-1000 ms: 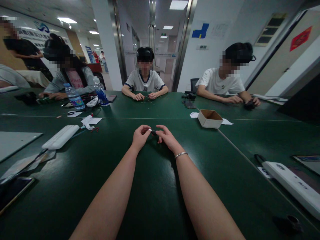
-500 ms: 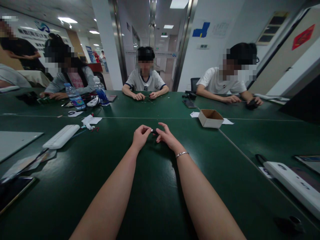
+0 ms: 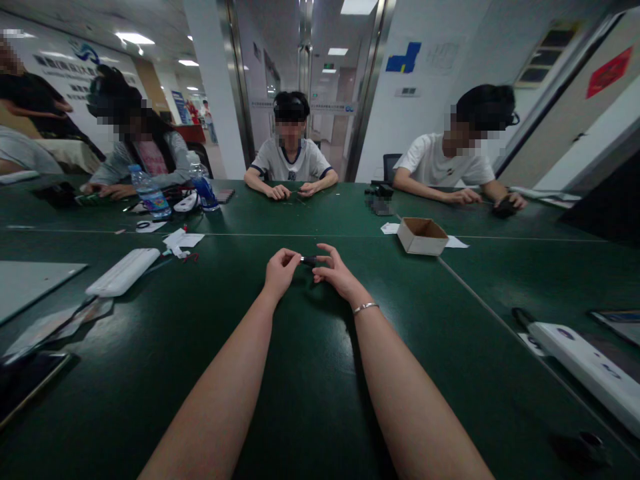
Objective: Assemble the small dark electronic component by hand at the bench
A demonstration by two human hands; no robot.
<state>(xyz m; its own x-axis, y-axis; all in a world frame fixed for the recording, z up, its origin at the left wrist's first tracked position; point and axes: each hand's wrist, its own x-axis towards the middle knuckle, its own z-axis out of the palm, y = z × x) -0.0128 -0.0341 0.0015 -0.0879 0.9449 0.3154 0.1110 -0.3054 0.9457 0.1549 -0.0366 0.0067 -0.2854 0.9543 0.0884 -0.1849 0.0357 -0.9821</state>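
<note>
Two bare forearms run up from the near edge of the green table (image 3: 310, 400), the right one wearing a thin silver bracelet (image 3: 365, 307) at the wrist. The left hand (image 3: 280, 270) and the right hand (image 3: 336, 272) meet close together over the table, fingers curled, and between their fingertips they pinch a small dark part with a bright metal tip (image 3: 307, 260); the left fingertips close on the bright end, the right on the dark end, and what the part is cannot be told at this size. It is held just above the tabletop, nearer than the seam that crosses the table. Left of the hands on the table lies a long white power strip (image 3: 123, 271), with scraps of paper and small red bits (image 3: 181, 243) just beyond it, and a grey flat sheet (image 3: 35, 279) at the table's left edge. Right of the hands, near the table's right edge, lies another white power strip (image 3: 587, 365). Beyond the hands and to their right, just past the seam, stands an open cardboard box (image 3: 421, 235). At the far side of the table three people sit at work with their own hands down on it, and two water bottles (image 3: 150, 195) stand before the person at far left.
</note>
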